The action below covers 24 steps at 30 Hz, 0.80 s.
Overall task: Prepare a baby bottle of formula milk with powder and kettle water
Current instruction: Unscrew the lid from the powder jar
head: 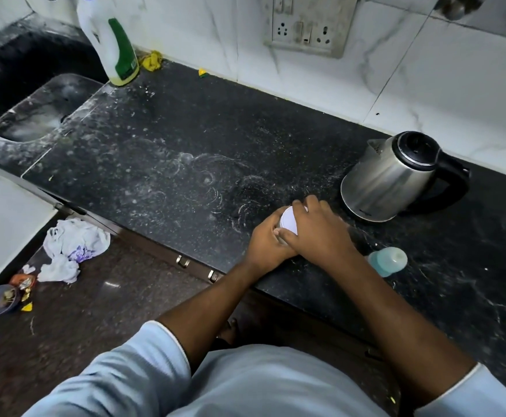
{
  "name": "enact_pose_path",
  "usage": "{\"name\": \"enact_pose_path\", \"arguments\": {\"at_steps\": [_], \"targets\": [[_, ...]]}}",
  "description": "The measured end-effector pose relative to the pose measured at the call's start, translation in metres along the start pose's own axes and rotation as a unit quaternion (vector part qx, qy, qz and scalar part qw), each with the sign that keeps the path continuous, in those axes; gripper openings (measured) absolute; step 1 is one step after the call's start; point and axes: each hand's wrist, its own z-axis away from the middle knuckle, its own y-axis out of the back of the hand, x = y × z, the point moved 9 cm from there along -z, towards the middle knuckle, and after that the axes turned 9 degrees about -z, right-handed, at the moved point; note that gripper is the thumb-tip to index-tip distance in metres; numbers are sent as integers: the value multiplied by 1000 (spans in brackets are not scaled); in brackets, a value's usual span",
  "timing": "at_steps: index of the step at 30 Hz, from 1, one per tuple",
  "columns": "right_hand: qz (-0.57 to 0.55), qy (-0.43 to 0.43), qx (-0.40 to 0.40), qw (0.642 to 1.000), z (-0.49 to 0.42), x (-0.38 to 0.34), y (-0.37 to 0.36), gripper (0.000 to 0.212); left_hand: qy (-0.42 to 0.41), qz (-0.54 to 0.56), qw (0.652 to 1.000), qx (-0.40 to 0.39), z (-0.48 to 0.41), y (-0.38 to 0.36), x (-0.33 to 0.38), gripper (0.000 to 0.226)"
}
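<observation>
The left hand [268, 242] gripped the side of a white tub [289, 221], and the right hand [317, 230] curled over its top. The tub sat on the counter [185, 145] near the front edge. The kettle [390, 179] stood at 2 o'clock from the hands. The bottle [388, 261] (blue-tinted, partly hidden by the right forearm) sat at 4 o'clock. A cleaner jug [116, 46] stood at 11 o'clock, beside the sink [41, 109].

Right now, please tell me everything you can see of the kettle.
The kettle has a shiny steel-looking body, a shut black lid, a black handle on its right side and a small spout toward the left. It stands upright on the dark speckled counter, near the tiled wall. The left hand and right hand, gripping a white container beside it, do not touch it.
</observation>
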Motion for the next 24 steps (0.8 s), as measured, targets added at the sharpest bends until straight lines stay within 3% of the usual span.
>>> {"name": "enact_pose_path", "arguments": {"at_steps": [6, 10, 14, 17, 20, 24], "targets": [[-44, 90, -85, 991, 0, -4, -3, 69, -11, -3, 1000, 14, -4, 0, -4, 75], [-98, 46, -143, 984, 3, 5, -7, 89, -12, -25, 999, 22, -4, 2, -5, 71], [-23, -49, -84, 995, 0, 16, -2, 89, -19, -30, 999, 19, -4, 1, -6, 73], [-33, 18, -95, 995, 2, 6, -4, 75, -25, -22, 999, 20, -5, 0, -6, 75], [-99, 38, -138, 985, 7, 6, -6, 88, -26, -28, 999, 18, -6, -2, -8, 75], [-41, -3, -63, 997, 3, 9, 1, 86, -20, -23, 999, 20, -5, -1, -9, 75]]}}
